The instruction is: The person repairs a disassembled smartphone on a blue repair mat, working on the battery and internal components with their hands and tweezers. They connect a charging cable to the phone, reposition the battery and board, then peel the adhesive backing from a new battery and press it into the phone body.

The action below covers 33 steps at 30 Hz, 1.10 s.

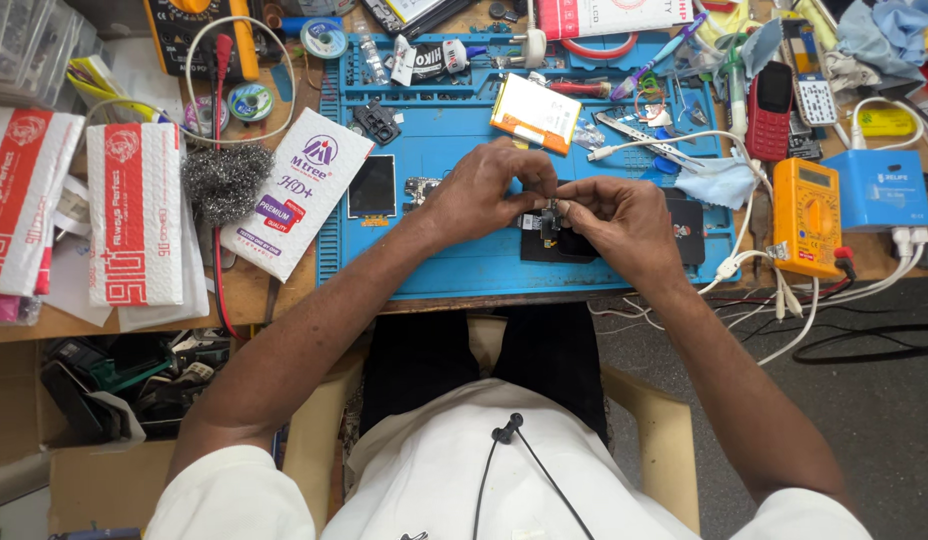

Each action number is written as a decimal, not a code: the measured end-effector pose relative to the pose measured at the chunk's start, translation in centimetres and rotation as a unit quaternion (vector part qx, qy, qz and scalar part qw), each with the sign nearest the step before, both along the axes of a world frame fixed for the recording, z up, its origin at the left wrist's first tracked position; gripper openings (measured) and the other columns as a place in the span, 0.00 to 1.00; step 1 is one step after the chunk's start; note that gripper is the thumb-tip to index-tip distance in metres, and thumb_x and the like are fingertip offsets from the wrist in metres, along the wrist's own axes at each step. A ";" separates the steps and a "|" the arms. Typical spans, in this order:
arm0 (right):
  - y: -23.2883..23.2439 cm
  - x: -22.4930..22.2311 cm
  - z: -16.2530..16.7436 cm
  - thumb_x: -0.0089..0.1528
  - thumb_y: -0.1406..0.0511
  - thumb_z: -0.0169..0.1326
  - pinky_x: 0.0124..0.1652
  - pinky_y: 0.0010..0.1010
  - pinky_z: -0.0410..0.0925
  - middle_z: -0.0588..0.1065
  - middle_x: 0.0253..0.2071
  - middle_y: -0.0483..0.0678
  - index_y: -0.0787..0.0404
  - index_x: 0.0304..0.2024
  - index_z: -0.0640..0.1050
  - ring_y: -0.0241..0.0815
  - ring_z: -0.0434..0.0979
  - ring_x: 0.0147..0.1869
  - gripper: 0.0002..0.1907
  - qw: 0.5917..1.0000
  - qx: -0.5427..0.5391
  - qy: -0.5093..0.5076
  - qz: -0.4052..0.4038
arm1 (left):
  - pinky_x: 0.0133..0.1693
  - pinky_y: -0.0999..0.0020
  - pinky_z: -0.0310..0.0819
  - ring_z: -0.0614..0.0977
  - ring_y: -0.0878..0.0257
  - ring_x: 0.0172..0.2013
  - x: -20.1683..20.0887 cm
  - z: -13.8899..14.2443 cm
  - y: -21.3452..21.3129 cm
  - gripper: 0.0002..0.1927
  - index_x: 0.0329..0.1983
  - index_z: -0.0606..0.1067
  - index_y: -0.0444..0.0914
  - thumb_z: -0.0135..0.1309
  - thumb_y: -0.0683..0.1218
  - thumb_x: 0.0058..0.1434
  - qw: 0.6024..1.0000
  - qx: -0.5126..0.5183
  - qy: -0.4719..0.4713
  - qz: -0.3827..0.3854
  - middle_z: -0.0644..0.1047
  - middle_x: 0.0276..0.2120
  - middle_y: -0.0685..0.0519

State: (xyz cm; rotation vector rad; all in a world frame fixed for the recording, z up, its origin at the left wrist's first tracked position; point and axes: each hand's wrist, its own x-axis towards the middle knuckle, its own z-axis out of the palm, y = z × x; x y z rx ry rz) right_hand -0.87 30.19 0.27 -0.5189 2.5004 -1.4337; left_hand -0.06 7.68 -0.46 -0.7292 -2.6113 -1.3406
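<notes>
A small dark part (550, 215) is pinched between both hands above the blue mat (454, 265) at the middle of the table (254, 290). The left hand (484, 190) is closed on the part from the left, its fingertips bent down onto it; the right hand (619, 215) is closed on it from the right, thumb and forefinger pressed together at the same spot. What kind of part it is cannot be told, as it is small and half hidden by the fingers. A black phone body (564, 245) is seen lying on the mat just under the hands.

A small black screen (371, 186) is laid flat on the mat to the left of the left hand, with a bare circuit piece (420, 188) beside it. A white box (302, 190) is set aslant across the mat's left edge, and a wad of steel wool (222, 180) is placed beside it. Two red-and-white packets (134, 215) are lined up at the table's far left.

An orange-edged battery (536, 113) is set near the top of the mat. An orange meter (806, 215) is placed to the right of the mat, with a blue box (879, 188) beyond it and white cables (784, 300) trailed over the table's front edge. A red phone (771, 108) is seen above the meter.
</notes>
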 end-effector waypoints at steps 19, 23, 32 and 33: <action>0.0 -1.2 -0.9 0.63 0.77 0.54 0.38 0.20 0.72 0.79 0.38 0.45 0.66 0.46 0.73 0.30 0.80 0.39 0.10 0.987 -0.129 -0.089 0.043 | 0.50 0.60 0.73 0.78 0.61 0.47 -4.6 1.7 -0.5 0.05 0.37 0.80 0.44 0.63 0.46 0.58 0.925 -0.222 0.203 -0.232 0.81 0.35 0.60; 0.0 -1.2 -0.8 0.63 0.76 0.55 0.36 0.20 0.71 0.80 0.38 0.45 0.65 0.46 0.73 0.30 0.80 0.38 0.09 0.990 -0.104 -0.088 0.026 | 0.52 0.62 0.73 0.78 0.61 0.47 -4.8 0.9 -0.2 0.05 0.38 0.79 0.45 0.60 0.46 0.59 0.927 -0.232 0.199 -0.220 0.80 0.36 0.60; -0.4 -0.8 -0.3 0.62 0.74 0.57 0.36 0.20 0.74 0.80 0.36 0.47 0.65 0.46 0.72 0.31 0.82 0.38 0.11 0.994 -0.077 -0.070 0.014 | 0.53 0.63 0.74 0.78 0.61 0.48 -4.7 -0.2 -0.5 0.02 0.41 0.77 0.45 0.54 0.44 0.66 0.924 -0.229 0.219 -0.213 0.79 0.37 0.58; -0.5 -0.8 -0.3 0.62 0.74 0.57 0.36 0.20 0.74 0.80 0.35 0.47 0.65 0.46 0.72 0.30 0.82 0.38 0.11 0.995 -0.073 -0.066 0.013 | 0.53 0.63 0.74 0.78 0.61 0.47 -4.6 -0.3 -0.5 0.02 0.41 0.77 0.45 0.54 0.45 0.65 0.926 -0.225 0.219 -0.212 0.78 0.37 0.58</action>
